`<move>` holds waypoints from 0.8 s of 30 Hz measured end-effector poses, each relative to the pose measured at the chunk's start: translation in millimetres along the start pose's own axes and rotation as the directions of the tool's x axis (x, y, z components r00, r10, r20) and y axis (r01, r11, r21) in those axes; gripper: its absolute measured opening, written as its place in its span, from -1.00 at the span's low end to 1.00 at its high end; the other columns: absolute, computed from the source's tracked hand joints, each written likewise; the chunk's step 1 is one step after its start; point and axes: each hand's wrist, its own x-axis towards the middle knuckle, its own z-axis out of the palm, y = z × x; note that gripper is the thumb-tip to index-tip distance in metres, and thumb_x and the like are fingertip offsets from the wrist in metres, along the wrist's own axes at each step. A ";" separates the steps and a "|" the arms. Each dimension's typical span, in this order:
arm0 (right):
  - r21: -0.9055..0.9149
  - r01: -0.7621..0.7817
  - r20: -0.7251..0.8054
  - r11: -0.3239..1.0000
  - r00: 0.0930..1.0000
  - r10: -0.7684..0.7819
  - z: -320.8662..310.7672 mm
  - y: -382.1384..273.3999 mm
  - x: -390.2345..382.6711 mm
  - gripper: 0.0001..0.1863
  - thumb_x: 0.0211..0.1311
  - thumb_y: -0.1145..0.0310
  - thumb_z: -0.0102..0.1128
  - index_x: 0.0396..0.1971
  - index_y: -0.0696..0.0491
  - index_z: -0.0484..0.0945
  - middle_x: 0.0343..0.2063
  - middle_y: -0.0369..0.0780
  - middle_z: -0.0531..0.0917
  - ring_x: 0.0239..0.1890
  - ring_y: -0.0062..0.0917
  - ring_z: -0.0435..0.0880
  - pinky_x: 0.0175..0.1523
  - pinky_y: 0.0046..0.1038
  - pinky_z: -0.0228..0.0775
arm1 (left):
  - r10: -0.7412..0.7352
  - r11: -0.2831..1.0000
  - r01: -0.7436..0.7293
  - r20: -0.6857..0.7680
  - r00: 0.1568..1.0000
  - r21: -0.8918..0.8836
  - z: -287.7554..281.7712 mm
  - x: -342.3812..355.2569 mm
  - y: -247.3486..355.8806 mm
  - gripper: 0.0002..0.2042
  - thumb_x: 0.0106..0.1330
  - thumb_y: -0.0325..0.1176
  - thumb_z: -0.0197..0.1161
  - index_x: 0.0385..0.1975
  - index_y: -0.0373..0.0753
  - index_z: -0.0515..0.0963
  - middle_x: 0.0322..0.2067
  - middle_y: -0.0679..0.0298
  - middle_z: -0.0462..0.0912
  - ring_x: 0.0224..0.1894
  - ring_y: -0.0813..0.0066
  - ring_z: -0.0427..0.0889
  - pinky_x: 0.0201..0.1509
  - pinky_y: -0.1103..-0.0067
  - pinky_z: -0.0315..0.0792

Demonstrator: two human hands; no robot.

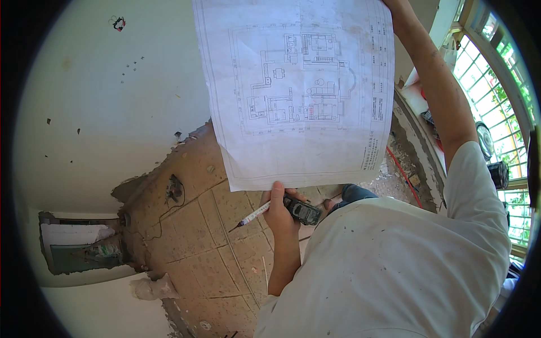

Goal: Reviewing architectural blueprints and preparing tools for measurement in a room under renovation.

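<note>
A large white paper floor plan [298, 160], printed with room outlines and furniture symbols, is spread in front of me. My right hand [398, 7], partly cut off by the upper edge, grips its top right corner. Down at the lower edge of the sheet, the thumb of my left hand [277, 209] presses on the paper. That hand is closed and also carries a slim white pen [253, 216] with a dark tip, pointing down-left. A black handheld device [303, 211] sits in the same hand, its exact kind unclear.
Worn brown tiles cover the floor [197, 236], where a dark tool with a cord [174, 190] lies. A thin rod [231, 248] stretches across them. A barred window [484, 84] is at right, a ragged wall opening [84, 242] at lower left, and a red line [404, 172] beside rubble.
</note>
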 end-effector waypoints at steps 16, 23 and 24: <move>0.066 -0.038 -0.074 0.997 0.996 0.043 0.8 -1.6 -6.5 -0.68 0.34 0.24 0.08 -0.19 0.24 0.55 -0.41 -0.17 0.67 -0.42 -0.50 0.68 -0.26 -0.46 0.56 | -0.036 0.998 0.036 -0.001 0.999 -0.043 -0.2 0.8 -0.4 -0.83 0.36 -0.29 0.16 -0.39 -0.25 0.43 -0.57 0.25 0.48 -0.63 0.40 0.53 -0.51 0.45 0.54; 0.034 -0.017 -0.063 0.999 0.998 0.019 2.9 2.0 -4.8 -0.67 0.32 0.23 0.09 -0.20 0.23 0.55 -0.41 -0.18 0.67 -0.42 -0.52 0.66 -0.26 -0.46 0.54 | -0.033 0.998 0.032 -0.013 0.999 -0.057 -0.6 1.7 -0.8 -0.83 0.37 -0.28 0.13 -0.38 -0.24 0.42 -0.57 0.24 0.50 -0.64 0.38 0.53 -0.53 0.44 0.52; -0.033 -0.031 -0.067 0.999 0.997 0.029 6.4 1.4 -5.3 -0.67 0.32 0.22 0.09 -0.20 0.22 0.55 -0.41 -0.19 0.66 -0.43 -0.53 0.66 -0.27 -0.46 0.53 | -0.033 0.998 0.031 -0.035 0.999 -0.053 -1.3 2.0 -1.0 -0.81 0.39 -0.27 0.11 -0.41 -0.24 0.41 -0.57 0.23 0.51 -0.65 0.38 0.52 -0.56 0.45 0.51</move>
